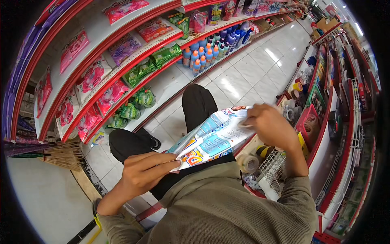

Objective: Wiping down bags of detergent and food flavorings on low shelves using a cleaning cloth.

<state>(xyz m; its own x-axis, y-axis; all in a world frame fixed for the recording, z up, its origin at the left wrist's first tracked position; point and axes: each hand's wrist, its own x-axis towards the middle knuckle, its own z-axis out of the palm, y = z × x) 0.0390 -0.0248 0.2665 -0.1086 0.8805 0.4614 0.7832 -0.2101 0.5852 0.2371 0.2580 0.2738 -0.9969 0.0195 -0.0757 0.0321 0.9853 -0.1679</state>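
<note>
A white plastic packet (213,137) printed in blue and orange is stretched across my lap, creased along its length. Its lower left end is pinched between the fingers and thumb of my left hand (146,170). At the upper right end, my right hand (265,123) grips the packet, its fingertips partly blurred. Whether anything is inside the packet, I cannot tell. Beneath it are my bent legs in black trousers (198,106).
Shelves on the left hold pink detergent packets (93,73), green pouches (140,71) and blue bottles (196,59). Close on my right are tape rolls (248,163), a white wire basket (272,164) and a pink basket (309,128). A stick broom (65,154) lies at left.
</note>
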